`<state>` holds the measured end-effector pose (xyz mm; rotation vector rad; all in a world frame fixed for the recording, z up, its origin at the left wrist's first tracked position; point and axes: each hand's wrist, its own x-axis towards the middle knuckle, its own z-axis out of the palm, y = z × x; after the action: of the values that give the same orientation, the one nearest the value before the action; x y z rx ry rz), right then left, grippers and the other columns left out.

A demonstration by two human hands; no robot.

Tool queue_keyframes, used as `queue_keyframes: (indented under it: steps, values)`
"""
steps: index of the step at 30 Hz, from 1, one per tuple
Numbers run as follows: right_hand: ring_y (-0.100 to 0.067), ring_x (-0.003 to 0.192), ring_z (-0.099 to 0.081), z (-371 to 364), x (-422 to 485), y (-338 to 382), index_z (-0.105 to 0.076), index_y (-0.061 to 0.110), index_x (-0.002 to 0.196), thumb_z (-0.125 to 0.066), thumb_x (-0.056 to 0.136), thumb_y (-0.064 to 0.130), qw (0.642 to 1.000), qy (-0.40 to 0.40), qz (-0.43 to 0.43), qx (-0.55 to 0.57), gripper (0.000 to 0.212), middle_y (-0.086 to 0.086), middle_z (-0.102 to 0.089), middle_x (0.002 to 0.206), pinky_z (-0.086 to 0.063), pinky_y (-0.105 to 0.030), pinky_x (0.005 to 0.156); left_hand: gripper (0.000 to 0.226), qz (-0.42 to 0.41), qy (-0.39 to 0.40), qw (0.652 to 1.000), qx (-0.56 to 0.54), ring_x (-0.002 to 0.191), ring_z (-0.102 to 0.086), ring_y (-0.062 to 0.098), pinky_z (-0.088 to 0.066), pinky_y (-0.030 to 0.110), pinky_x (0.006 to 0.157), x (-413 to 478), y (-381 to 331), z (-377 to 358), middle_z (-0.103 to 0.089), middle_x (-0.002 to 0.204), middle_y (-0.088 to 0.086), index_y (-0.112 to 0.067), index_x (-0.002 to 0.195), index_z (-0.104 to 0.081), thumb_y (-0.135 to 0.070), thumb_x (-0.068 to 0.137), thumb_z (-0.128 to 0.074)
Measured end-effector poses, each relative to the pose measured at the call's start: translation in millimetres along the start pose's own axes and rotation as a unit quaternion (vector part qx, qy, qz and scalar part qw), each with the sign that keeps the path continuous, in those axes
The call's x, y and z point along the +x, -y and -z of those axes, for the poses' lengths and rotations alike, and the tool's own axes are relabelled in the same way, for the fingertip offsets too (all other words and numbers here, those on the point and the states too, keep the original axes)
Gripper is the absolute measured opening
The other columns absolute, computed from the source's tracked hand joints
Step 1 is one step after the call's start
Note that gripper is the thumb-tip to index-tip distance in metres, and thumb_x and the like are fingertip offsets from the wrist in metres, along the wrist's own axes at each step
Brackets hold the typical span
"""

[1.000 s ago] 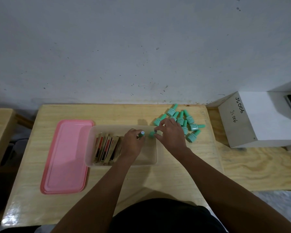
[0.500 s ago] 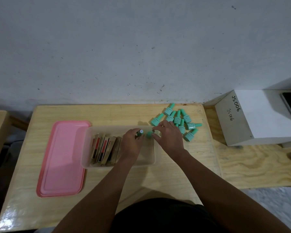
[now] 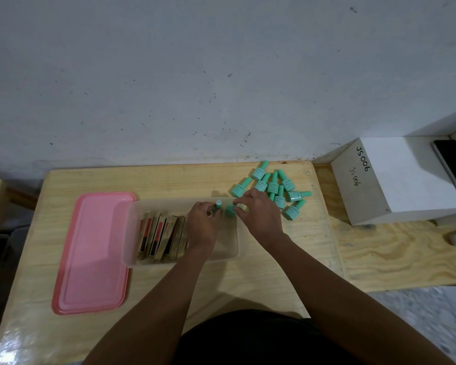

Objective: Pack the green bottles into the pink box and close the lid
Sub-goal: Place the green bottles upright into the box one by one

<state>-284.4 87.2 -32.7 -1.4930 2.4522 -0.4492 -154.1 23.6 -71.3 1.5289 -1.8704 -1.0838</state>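
A translucent box (image 3: pixel 232 255) stands on the wooden table (image 3: pixel 274 275), with its pink lid (image 3: pixel 95 254) lying flat to its left. My left hand (image 3: pixel 202 227) is inside the box, fingers closed on an upright green bottle (image 3: pixel 217 205). My right hand (image 3: pixel 258 214) reaches over the box's far right corner and pinches a second green bottle (image 3: pixel 230 210) just beside the first. Several more green bottles (image 3: pixel 274 187) lie scattered on the table behind and right of my right hand.
Several tan cartons with red panels (image 3: pixel 159 237) stand on edge in the box's left half. A white box marked JS006 (image 3: pixel 395 180) with a dark phone (image 3: pixel 453 167) on it sits on a lower plywood board (image 3: pixel 395 254) at right. A wall rises behind the table.
Both hands have stayed at the box's far right part with their bottles; the right hand's bottle has come slightly lower and nearer the left one. The camera view shifted a little.
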Motion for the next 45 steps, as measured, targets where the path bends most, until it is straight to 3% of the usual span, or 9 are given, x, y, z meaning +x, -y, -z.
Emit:
queue_keyframes:
  steps: [4, 17, 23, 29, 36, 40, 45]
  values:
    - [-0.019, 0.102, -0.058, 0, 0, 1, -0.074, 0.025, 0.108, -0.068, 0.088, 0.033, 1.0, -0.011, 0.003, 0.003, 0.023, 0.0, -0.064, 0.106, -0.05, -0.035, 0.074, 0.02, 0.008, -0.004, 1.0, -0.007, 0.086, -0.064, 0.019, -0.056, 0.033, 0.073, 0, -1, -2, -0.068, 0.096, 0.007, -0.006, 0.099, -0.071, -0.012, 0.08, -0.073]
    - [-0.014, 0.104, -0.055, 1, 3, 1, -0.073, 0.023, 0.109, -0.066, 0.088, 0.038, 1.0, 0.006, -0.013, 0.023, 0.026, 0.003, -0.062, 0.108, -0.049, -0.03, 0.076, 0.023, -0.001, 0.005, 1.0, 0.012, 0.084, -0.065, 0.017, -0.052, 0.026, 0.071, 0, 1, -2, -0.071, 0.096, 0.007, -0.008, 0.102, -0.072, -0.015, 0.08, -0.074]
    - [-0.016, 0.099, -0.059, 5, 4, 2, -0.073, 0.023, 0.105, -0.066, 0.089, 0.033, 1.0, 0.005, 0.02, -0.003, 0.021, 0.002, -0.064, 0.105, -0.049, -0.03, 0.072, 0.023, -0.001, 0.014, 1.0, 0.014, 0.085, -0.065, 0.018, -0.051, 0.024, 0.072, 0, 3, -1, -0.071, 0.097, 0.008, -0.007, 0.103, -0.073, -0.011, 0.081, -0.073]
    - [-0.017, 0.093, -0.063, 12, 14, 4, -0.059, 0.026, 0.112, -0.072, 0.082, 0.035, 0.998, 0.056, 0.02, -0.019, 0.033, 0.005, -0.064, 0.108, -0.052, -0.033, 0.071, 0.022, 0.007, 0.02, 1.0, 0.012, 0.083, -0.065, 0.017, -0.056, 0.032, 0.075, 1, 4, -1, -0.071, 0.096, 0.006, -0.01, 0.102, -0.073, -0.012, 0.08, -0.072]
    - [-0.021, 0.092, -0.062, 5, 23, 11, -0.055, 0.024, 0.114, -0.07, 0.084, 0.03, 0.993, 0.088, 0.022, -0.073, 0.034, 0.001, -0.064, 0.108, -0.05, -0.034, 0.069, 0.022, 0.026, 0.029, 0.999, 0.017, 0.079, -0.06, 0.012, -0.044, 0.023, 0.069, 0, 4, -1, -0.071, 0.095, 0.005, -0.012, 0.102, -0.073, -0.008, 0.081, -0.069]
    - [-0.018, 0.094, -0.063, 8, 19, 6, -0.055, 0.027, 0.117, -0.068, 0.084, 0.038, 0.995, 0.079, 0.028, -0.057, 0.037, 0.004, -0.064, 0.111, -0.047, -0.03, 0.069, 0.023, 0.025, 0.029, 0.999, 0.017, 0.083, -0.062, 0.014, -0.044, 0.021, 0.07, -1, 2, 1, -0.072, 0.099, 0.007, -0.011, 0.104, -0.072, -0.01, 0.081, -0.07]
    - [-0.007, 0.094, -0.063, 26, -1, -9, -0.058, 0.032, 0.122, -0.064, 0.086, 0.051, 0.999, 0.036, -0.001, 0.032, 0.04, 0.012, -0.064, 0.11, -0.055, -0.032, 0.073, 0.019, 0.014, 0.014, 1.0, -0.011, 0.077, -0.061, 0.019, -0.046, 0.025, 0.059, -8, -6, 16, -0.067, 0.091, 0.005, -0.011, 0.096, -0.068, -0.02, 0.081, -0.074]
